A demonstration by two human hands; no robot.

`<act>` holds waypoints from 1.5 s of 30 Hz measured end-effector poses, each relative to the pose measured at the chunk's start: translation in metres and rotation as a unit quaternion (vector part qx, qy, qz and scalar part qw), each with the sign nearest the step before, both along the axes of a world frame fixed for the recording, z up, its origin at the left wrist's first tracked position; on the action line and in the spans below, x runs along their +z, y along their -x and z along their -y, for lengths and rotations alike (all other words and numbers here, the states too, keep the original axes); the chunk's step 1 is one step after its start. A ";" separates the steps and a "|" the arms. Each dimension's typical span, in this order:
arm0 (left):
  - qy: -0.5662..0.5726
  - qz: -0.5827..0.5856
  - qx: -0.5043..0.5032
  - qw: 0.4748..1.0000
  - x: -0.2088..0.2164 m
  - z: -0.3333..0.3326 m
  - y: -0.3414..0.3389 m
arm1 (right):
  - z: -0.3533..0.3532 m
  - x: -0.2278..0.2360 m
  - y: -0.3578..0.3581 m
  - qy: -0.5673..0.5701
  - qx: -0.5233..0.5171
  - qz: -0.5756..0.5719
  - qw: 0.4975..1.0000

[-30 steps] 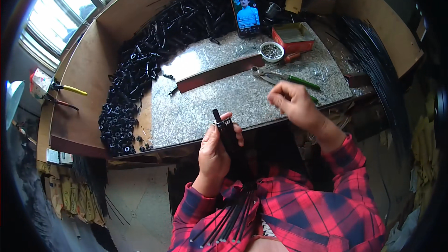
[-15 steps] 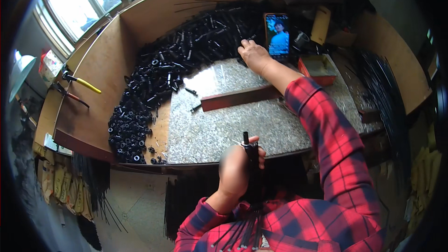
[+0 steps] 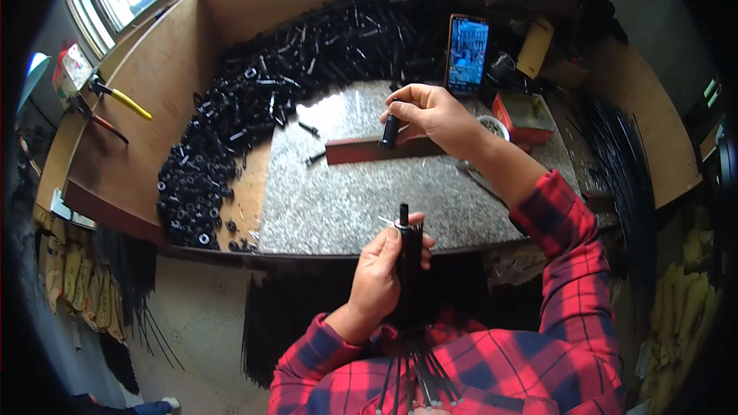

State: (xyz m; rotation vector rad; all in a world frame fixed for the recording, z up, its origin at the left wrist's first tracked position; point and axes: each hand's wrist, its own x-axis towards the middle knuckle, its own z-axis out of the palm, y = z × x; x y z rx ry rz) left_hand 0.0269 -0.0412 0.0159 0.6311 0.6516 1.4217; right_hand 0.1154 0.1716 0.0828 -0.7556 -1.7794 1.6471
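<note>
From left to right: a heap of small black fittings (image 3: 201,192) borders the speckled slab (image 3: 330,211); at the slab's near edge, the left hand (image 3: 377,267) grasps a black umbrella frame (image 3: 411,255), its slender rods reaching toward the plaid shirt (image 3: 507,361); above the slab, the right hand (image 3: 438,119) pinches a black cylindrical piece (image 3: 389,132); beyond, a smartphone (image 3: 467,54) stands upright beside a red-sided box (image 3: 530,137).
</note>
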 end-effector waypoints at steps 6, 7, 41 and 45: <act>-0.007 -0.019 0.006 1.000 0.005 0.002 -0.011 | 0.057 0.018 -0.042 0.122 0.084 -0.058 0.987; -0.015 -0.032 0.006 0.999 0.005 0.002 -0.013 | 0.061 0.018 -0.045 0.123 0.084 -0.055 0.987; -0.024 -0.144 0.105 0.984 0.005 0.014 -0.020 | 0.107 0.044 -0.023 -0.339 0.045 0.246 0.907; -0.032 -0.137 0.113 0.984 0.005 0.013 -0.021 | 0.110 0.044 -0.023 -0.347 0.048 0.246 0.904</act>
